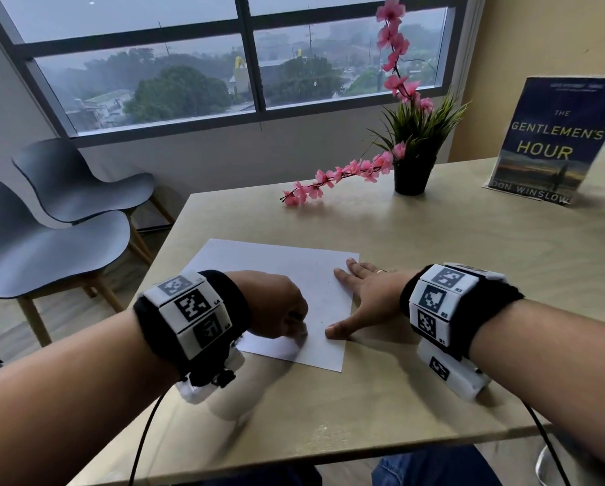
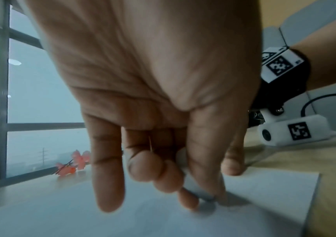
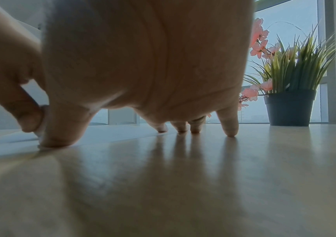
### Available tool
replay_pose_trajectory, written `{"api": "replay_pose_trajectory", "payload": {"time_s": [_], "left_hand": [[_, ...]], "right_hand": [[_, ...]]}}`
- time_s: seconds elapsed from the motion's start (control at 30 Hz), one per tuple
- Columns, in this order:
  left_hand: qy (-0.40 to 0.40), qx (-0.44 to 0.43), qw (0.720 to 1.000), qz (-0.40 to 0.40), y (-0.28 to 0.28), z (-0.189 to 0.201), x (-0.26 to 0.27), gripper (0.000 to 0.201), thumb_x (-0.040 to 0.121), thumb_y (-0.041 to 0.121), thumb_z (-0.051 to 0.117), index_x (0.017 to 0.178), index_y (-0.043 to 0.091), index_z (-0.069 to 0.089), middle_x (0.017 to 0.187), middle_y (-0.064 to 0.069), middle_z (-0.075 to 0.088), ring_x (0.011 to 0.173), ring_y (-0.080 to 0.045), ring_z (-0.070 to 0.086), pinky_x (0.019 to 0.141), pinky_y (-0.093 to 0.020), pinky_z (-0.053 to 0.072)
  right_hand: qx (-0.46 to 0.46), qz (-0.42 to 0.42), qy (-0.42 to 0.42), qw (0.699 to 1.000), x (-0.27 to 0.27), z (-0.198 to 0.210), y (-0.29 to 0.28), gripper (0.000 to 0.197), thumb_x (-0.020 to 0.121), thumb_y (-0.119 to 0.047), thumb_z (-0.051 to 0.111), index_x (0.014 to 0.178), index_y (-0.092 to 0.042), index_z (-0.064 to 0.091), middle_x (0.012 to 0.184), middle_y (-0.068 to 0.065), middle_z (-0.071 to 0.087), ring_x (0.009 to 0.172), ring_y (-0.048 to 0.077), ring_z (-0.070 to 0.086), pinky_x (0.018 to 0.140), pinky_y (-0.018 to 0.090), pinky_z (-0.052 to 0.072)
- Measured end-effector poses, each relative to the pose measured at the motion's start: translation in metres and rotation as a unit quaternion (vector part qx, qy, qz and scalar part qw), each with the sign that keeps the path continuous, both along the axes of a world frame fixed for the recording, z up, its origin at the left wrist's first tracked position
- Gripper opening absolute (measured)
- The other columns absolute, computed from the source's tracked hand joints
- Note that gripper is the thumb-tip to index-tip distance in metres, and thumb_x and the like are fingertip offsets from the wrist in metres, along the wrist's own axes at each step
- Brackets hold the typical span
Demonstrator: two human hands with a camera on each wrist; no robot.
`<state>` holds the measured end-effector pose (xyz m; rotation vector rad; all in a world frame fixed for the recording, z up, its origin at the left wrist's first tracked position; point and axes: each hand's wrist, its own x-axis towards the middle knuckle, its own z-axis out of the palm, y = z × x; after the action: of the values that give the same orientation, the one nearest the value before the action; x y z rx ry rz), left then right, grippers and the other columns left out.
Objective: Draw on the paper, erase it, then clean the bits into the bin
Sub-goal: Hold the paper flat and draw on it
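Pinching a small white eraser [image 2: 198,190] between thumb and curled fingers, the left hand [image 1: 276,306] presses it onto the paper [image 1: 280,275] near the sheet's 6 o'clock edge. At the paper's 3 o'clock edge the right hand [image 1: 364,292] lies flat with fingers spread, holding nothing — its thumb and some fingertips on the sheet, the rest on the table [image 1: 434,240]. Toward 1 o'clock stands a potted plant [image 1: 413,159] — a book [image 1: 553,142] leans beyond it.
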<state>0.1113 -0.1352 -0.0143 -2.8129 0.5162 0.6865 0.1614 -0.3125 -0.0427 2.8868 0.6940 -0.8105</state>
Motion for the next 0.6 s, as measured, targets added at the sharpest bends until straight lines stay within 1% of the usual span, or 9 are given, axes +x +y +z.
{"api": "replay_pose_trajectory", "payload": {"time_s": [0.07,0.1,0.13,0.23,0.3,0.4,0.43,0.5,0.6], "left_hand": [[-0.004,-0.006,1.000,0.017,0.005,0.002,0.002,0.030,0.093,0.048,0.049,0.098,0.023,0.065,0.091,0.004,0.062,0.084,-0.020,0.057,0.078,-0.032,0.049],[-0.011,-0.009,1.000,0.028,0.008,0.003,0.003,0.031,0.093,0.049,0.050,0.098,0.023,0.066,0.092,0.004,0.063,0.085,-0.021,0.058,0.081,-0.034,0.050],[-0.017,-0.012,0.999,0.033,0.010,0.003,0.004,0.030,0.093,0.049,0.049,0.096,0.023,0.065,0.091,0.005,0.062,0.085,-0.021,0.058,0.082,-0.034,0.050],[-0.015,-0.012,1.000,0.015,0.011,-0.003,0.000,0.029,0.094,0.047,0.048,0.094,0.023,0.063,0.087,0.005,0.059,0.081,-0.021,0.056,0.077,-0.032,0.048],[-0.006,-0.008,1.000,0.005,0.011,-0.006,-0.004,0.031,0.093,0.050,0.047,0.096,0.024,0.063,0.091,0.005,0.063,0.084,-0.021,0.058,0.076,-0.032,0.047],[-0.022,-0.017,0.999,0.023,0.017,-0.007,-0.002,0.034,0.092,0.054,0.046,0.097,0.026,0.063,0.097,0.005,0.065,0.088,-0.021,0.059,0.081,-0.034,0.050],[-0.030,-0.024,0.999,0.029,0.019,-0.008,0.001,0.033,0.091,0.054,0.046,0.097,0.027,0.063,0.098,0.005,0.065,0.088,-0.021,0.059,0.083,-0.035,0.051],[-0.036,-0.032,0.998,0.039,0.019,-0.008,0.004,0.031,0.092,0.053,0.047,0.099,0.027,0.063,0.099,0.005,0.065,0.089,-0.020,0.058,0.085,-0.037,0.051],[-0.043,-0.031,0.997,0.047,0.017,-0.008,0.010,0.031,0.093,0.050,0.047,0.102,0.024,0.063,0.102,0.002,0.065,0.086,-0.019,0.055,0.085,-0.034,0.050]], "right_hand": [[-0.001,-0.001,0.003,1.000,-0.001,0.001,0.000,0.120,0.070,-0.083,0.051,0.154,-0.027,-0.014,0.161,-0.001,-0.021,0.150,0.018,-0.014,0.121,0.048,0.001],[-0.001,-0.003,0.003,1.000,-0.001,0.001,0.000,0.120,0.070,-0.083,0.051,0.154,-0.027,-0.014,0.161,-0.001,-0.021,0.150,0.018,-0.014,0.121,0.049,0.001],[0.000,-0.004,0.003,1.000,-0.001,0.001,0.000,0.120,0.070,-0.083,0.051,0.154,-0.027,-0.014,0.161,-0.001,-0.021,0.150,0.018,-0.014,0.121,0.049,0.001],[0.002,-0.003,0.001,1.000,0.000,0.000,0.000,0.120,0.070,-0.083,0.052,0.154,-0.028,-0.013,0.161,-0.001,-0.020,0.150,0.018,-0.013,0.121,0.048,0.001],[0.006,-0.001,-0.004,1.000,0.001,-0.001,-0.001,0.120,0.069,-0.083,0.053,0.154,-0.028,-0.011,0.162,-0.002,-0.018,0.150,0.017,-0.012,0.121,0.048,0.002],[0.015,-0.003,-0.029,0.999,0.002,-0.001,-0.001,0.120,0.069,-0.084,0.051,0.154,-0.028,-0.011,0.162,0.001,-0.017,0.151,0.019,-0.007,0.121,0.049,-0.001],[0.022,-0.004,-0.039,0.999,0.003,-0.001,-0.001,0.121,0.069,-0.084,0.051,0.154,-0.027,-0.013,0.161,0.002,-0.021,0.151,0.021,-0.007,0.120,0.050,0.000],[0.043,-0.005,-0.050,0.998,0.005,-0.001,-0.001,0.122,0.069,-0.083,0.053,0.152,-0.029,-0.018,0.156,0.001,-0.034,0.150,0.027,-0.006,0.120,0.051,0.007],[0.085,-0.021,-0.040,0.995,0.006,0.000,0.000,0.118,0.075,-0.073,0.059,0.150,-0.032,-0.022,0.145,-0.003,-0.050,0.150,0.032,-0.007,0.120,0.051,0.015]]}}
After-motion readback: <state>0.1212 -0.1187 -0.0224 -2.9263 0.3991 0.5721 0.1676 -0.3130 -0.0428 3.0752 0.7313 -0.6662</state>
